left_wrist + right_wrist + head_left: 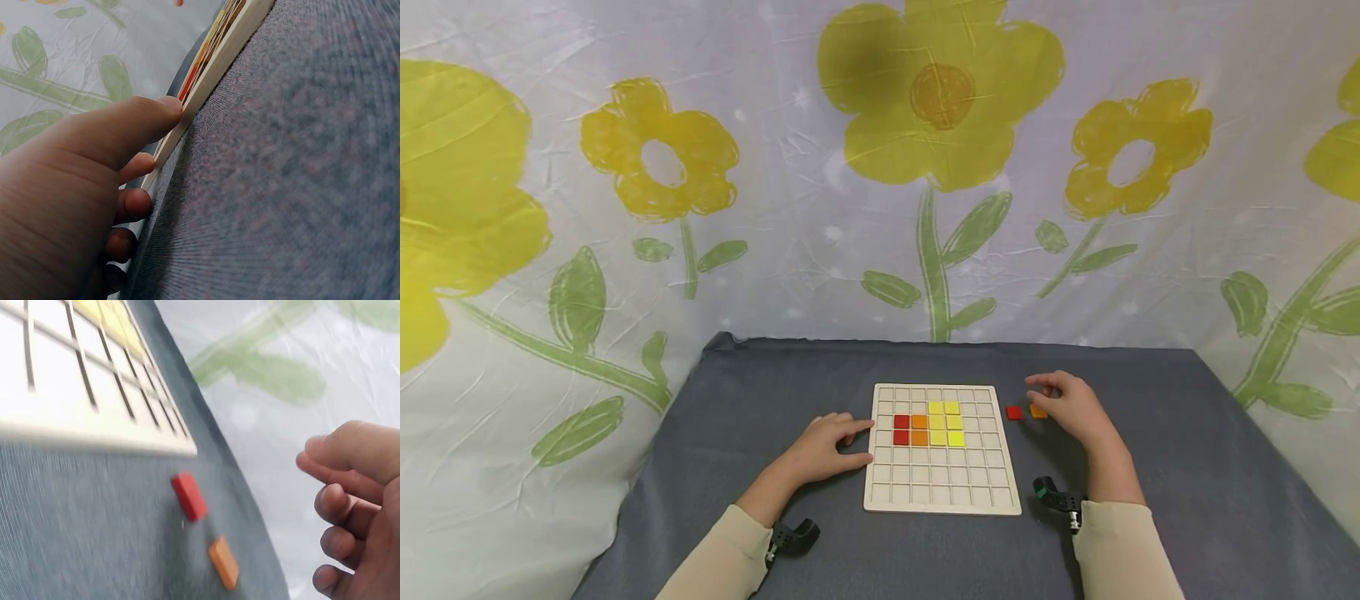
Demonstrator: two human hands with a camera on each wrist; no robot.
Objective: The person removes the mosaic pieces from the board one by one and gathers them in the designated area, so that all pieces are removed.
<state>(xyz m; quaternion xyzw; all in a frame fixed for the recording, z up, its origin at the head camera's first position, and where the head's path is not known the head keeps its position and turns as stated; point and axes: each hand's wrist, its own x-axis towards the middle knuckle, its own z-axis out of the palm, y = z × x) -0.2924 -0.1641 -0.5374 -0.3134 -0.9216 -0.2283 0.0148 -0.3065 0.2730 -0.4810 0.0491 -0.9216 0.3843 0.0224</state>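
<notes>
Dark table (1210,500). Board (940,497) on it, mid-table, with yellow tiles (936,422), orange and red set in. My left hand (823,450): grasping nothing, touching the board's left edge. My right hand (1075,410): released, over a loose orange tile (1037,412). Loose red tile (1014,412) between that and the board.

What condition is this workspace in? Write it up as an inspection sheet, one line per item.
Surface: dark grey cloth.
Job's things: wooden grid board carrying two red tiles, two orange tiles and six yellow tiles; loose red tile and loose orange tile on the cloth, right of the board.
Clutter: nothing seen.
Left grip: thumb and a finger against the board's left edge.
Right grip: raised near the loose orange tile; no held thing visible.
Cables: nothing seen.
Surroundings: pale backdrop printed with yellow flowers; black device on each wrist.
</notes>
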